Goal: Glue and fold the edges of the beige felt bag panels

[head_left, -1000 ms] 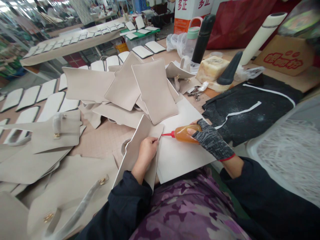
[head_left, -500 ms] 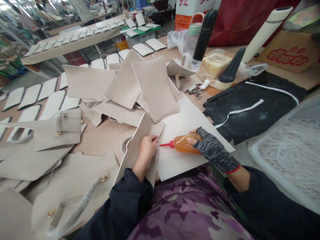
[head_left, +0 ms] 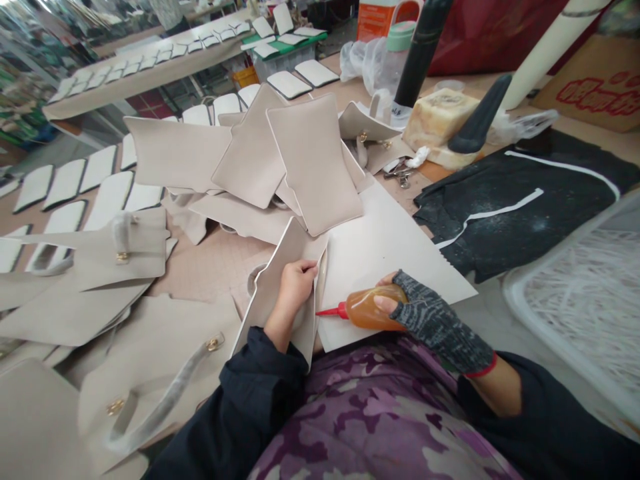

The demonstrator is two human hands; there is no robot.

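Observation:
My left hand (head_left: 296, 288) is closed on the edge of a folded beige leather bag piece (head_left: 273, 283), which stands tilted in front of me. In my right hand (head_left: 425, 313), covered by a grey fingerless glove with a red cuff, lies a squeeze bottle (head_left: 370, 308) of amber liquid, probably glue. Its red nozzle (head_left: 330, 312) points left, its tip at the bag piece's right edge; whether it touches I cannot tell. Beneath the bottle is a white sheet (head_left: 400, 247). Beyond my left hand, flat beige panels (head_left: 317, 163) lie in a loose pile.
To the left are beige bag pieces with handles (head_left: 165, 380) and rows of white pads (head_left: 65, 223). At the right stand a yellowish block (head_left: 440, 120), a black flask (head_left: 420, 57) and a translucent bin (head_left: 575, 300) of white strips. Black cloth (head_left: 505, 207) lies nearby.
The squeeze bottle in my right hand has moved down along the edge of the bag piece, towards me. My left hand keeps its hold. The view has shifted slightly.

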